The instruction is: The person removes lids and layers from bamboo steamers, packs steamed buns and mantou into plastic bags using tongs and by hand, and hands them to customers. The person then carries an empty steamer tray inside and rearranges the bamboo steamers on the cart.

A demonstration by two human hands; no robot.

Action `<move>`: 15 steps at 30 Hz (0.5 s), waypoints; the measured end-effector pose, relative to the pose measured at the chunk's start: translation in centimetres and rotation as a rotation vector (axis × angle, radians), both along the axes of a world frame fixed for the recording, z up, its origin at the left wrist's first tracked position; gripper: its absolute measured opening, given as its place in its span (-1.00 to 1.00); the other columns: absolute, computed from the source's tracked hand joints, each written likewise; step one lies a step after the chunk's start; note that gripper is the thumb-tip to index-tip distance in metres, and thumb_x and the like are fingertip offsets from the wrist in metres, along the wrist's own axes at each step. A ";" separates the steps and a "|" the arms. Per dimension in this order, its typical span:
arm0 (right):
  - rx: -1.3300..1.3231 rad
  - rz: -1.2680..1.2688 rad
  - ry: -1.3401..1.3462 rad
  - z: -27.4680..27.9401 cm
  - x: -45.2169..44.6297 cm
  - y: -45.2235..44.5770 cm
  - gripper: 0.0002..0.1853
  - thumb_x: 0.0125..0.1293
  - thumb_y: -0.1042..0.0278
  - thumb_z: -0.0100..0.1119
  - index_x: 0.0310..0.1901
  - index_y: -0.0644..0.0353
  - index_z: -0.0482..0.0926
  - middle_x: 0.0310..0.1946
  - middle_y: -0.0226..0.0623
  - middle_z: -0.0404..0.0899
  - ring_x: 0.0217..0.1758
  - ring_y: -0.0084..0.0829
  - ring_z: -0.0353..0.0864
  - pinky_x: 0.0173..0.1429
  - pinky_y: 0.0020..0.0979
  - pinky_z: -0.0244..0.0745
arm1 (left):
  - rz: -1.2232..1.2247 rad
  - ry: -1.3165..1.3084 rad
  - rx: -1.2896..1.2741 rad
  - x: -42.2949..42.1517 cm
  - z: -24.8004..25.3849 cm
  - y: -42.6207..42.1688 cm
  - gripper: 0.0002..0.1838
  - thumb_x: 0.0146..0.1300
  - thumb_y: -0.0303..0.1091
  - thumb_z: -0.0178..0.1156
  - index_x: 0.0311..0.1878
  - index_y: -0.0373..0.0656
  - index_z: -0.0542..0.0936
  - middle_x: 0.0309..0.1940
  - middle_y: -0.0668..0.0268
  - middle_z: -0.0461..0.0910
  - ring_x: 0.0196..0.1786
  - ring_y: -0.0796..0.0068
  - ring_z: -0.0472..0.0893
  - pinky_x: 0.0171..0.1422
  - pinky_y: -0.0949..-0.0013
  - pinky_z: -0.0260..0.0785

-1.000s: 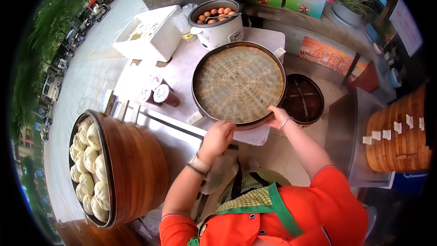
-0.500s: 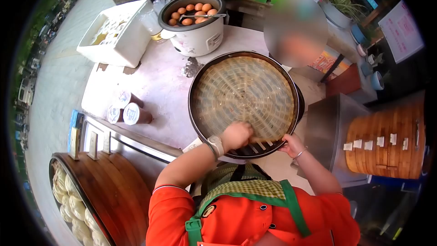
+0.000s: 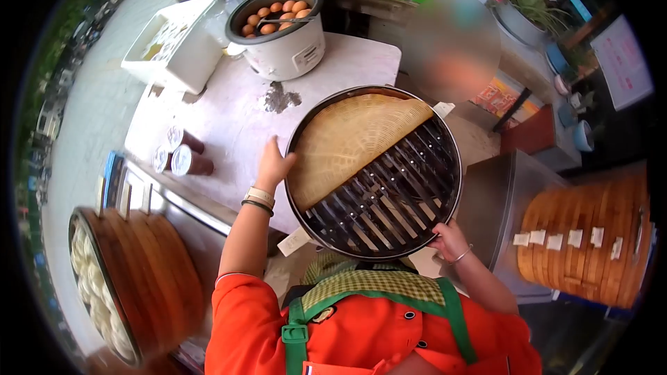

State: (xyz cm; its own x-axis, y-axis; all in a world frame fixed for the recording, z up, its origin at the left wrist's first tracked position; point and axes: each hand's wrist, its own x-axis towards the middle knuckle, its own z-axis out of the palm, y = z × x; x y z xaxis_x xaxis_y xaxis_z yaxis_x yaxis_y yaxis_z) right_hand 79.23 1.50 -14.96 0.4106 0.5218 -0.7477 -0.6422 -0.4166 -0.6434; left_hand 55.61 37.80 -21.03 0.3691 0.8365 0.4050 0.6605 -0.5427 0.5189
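Note:
A round steamer tray (image 3: 389, 201) is tilted in front of me, its dark slats bare across the lower right half. Folded over on its upper left half lies a tan woven steamer mat (image 3: 354, 135). My right hand (image 3: 450, 241) grips the tray's rim at the lower right, with the fingers wrapped round it. At the left rim is my left hand (image 3: 276, 165), fingers apart and the thumb towards the mat's edge; whether it touches the rim I cannot tell. White tabs (image 3: 295, 242) stick out from the tray's sides.
A cooker with brown eggs (image 3: 288, 55) and a white foam box (image 3: 191, 55) stand at the back of the table (image 3: 347, 62). Several sealed cups (image 3: 191, 161) are on the left. Stacked bamboo steamers stand at left (image 3: 149, 271), holding buns (image 3: 97, 292), and right (image 3: 583, 243). A blurred person is opposite.
The mat lay flat over the slats and is now folded to the upper left. My left hand has moved from the tray's lower edge to its left rim. The right hand still grips.

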 end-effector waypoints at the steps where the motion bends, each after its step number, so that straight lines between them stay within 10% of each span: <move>1: -0.008 0.040 -0.008 -0.3 1.5 -0.9 -0.57 0.04 0.57 -0.10 0.02 0.25 0.22 -0.22 -0.18 0.44 -0.23 -0.23 0.57 -0.14 -0.15 0.60 | -0.088 -0.031 -0.524 -0.8 0.3 -2.2 -0.43 -0.08 -0.42 0.15 0.10 -0.30 0.33 -0.18 -0.06 0.50 -0.01 -0.03 0.45 0.10 0.16 0.31; 2: -0.001 0.112 -0.003 -0.7 3.2 -1.9 -0.57 0.04 0.57 -0.10 0.02 0.25 0.22 -0.22 -0.18 0.44 -0.23 -0.23 0.57 -0.14 -0.15 0.60 | -0.166 -0.101 -1.044 -1.5 0.5 -4.4 -0.45 -0.06 -0.42 0.12 0.09 -0.32 0.33 -0.15 -0.08 0.50 -0.03 -0.02 0.47 0.09 0.17 0.32; 15: 0.105 0.527 -0.122 -0.5 9.0 -11.2 -0.42 0.02 0.58 -0.16 0.18 0.14 0.15 -0.17 -0.27 0.44 -0.28 -0.38 0.58 -0.38 -0.37 0.62 | 0.255 -0.220 -0.737 -8.3 5.0 -29.4 -0.42 0.00 -0.41 0.04 0.18 -0.26 0.26 -0.11 -0.10 0.51 -0.01 0.03 0.51 0.07 0.22 0.34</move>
State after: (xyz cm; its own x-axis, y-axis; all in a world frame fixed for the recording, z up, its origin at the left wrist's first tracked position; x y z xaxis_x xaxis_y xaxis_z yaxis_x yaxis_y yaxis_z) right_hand 88.20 -9.66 -15.46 0.1542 0.7492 -0.6441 -0.2822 -0.5913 -0.7554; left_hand 47.36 8.40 -16.01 0.1066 0.9644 -0.2420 0.5591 0.1431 0.8167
